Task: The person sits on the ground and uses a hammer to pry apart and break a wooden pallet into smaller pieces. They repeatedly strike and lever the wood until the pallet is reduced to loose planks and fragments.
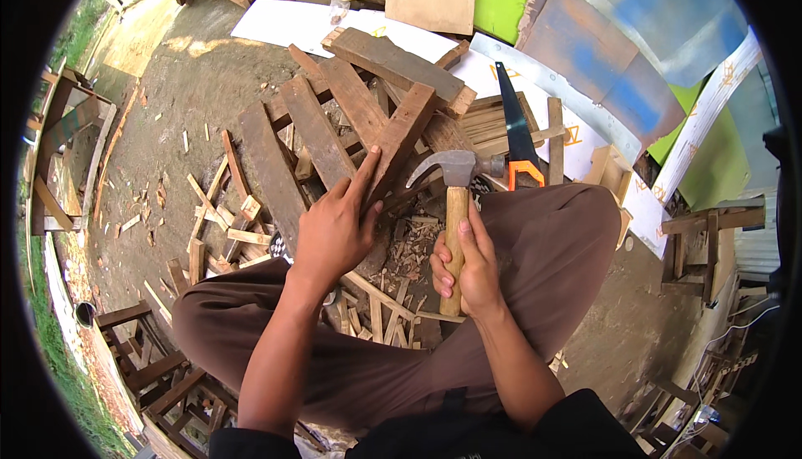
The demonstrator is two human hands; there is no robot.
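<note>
Right hand [464, 265] wrapped tight round the hammer [455, 208] handle, claw head up, just right of the plank [399, 143]. Left hand [334, 227] open, fingers flat on the plank's near end. Plank looks not yet pulled from the wood pile [334, 116]; saw [516, 129] beyond the hammer, untouched.

Hammer handle [454, 242] middle under right-hand fingers [478, 250]; saw blade [511, 121] tip perhaps behind planks.

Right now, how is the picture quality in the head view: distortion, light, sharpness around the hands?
Head view: strong fisheye bending, with a black rim at the corners; soft, even daylight with a brighter sunlit patch of ground at upper left; the left hand on the planks and the right hand gripping the hammer are sharp, without motion blur.
</note>
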